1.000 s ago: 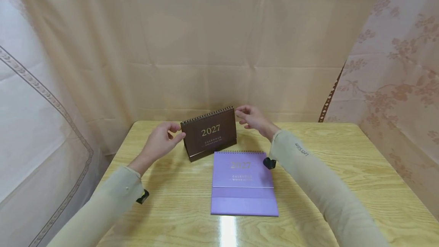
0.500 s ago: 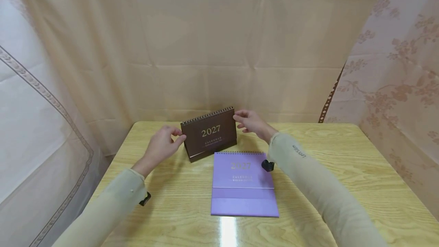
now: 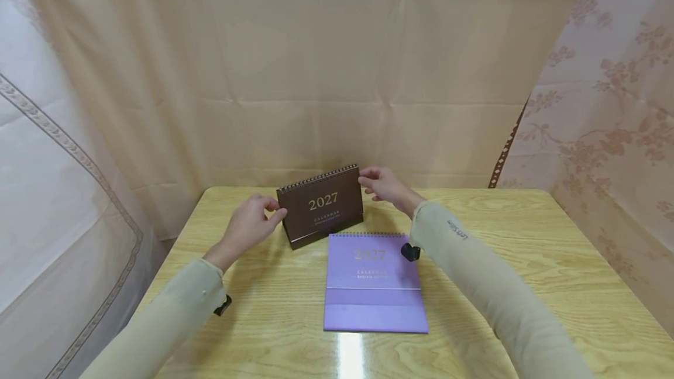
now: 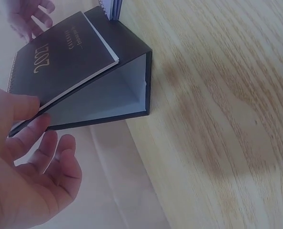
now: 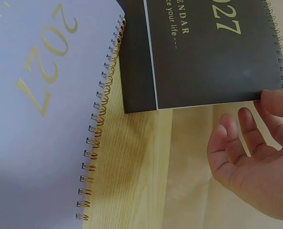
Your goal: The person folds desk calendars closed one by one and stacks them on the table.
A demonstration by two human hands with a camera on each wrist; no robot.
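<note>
A dark brown desk calendar (image 3: 322,206) marked 2027 stands in a tent shape toward the back of the table, turned at an angle. My left hand (image 3: 251,221) pinches its left edge near the spiral binding, the thumb on the front cover and a finger behind, as the left wrist view shows. At the opposite upper corner my right hand (image 3: 388,188) holds the edge between thumb and index finger (image 5: 275,126), other fingers loosely bent. In front stands a purple desk calendar (image 3: 374,297), also marked 2027, its spiral close to the brown one's base. Neither hand touches it.
The wood-grain table (image 3: 500,285) reaches back to a beige curtain (image 3: 316,75). Pale cloth (image 3: 63,192) hangs at the left and flowered cloth (image 3: 621,104) at the right. Dark devices (image 3: 411,252) sit at both wrists.
From a second ago, both hands have shifted slightly, the right one down and left, and their fingers have settled on the brown calendar's edges. Both calendars stay in about the same place.
</note>
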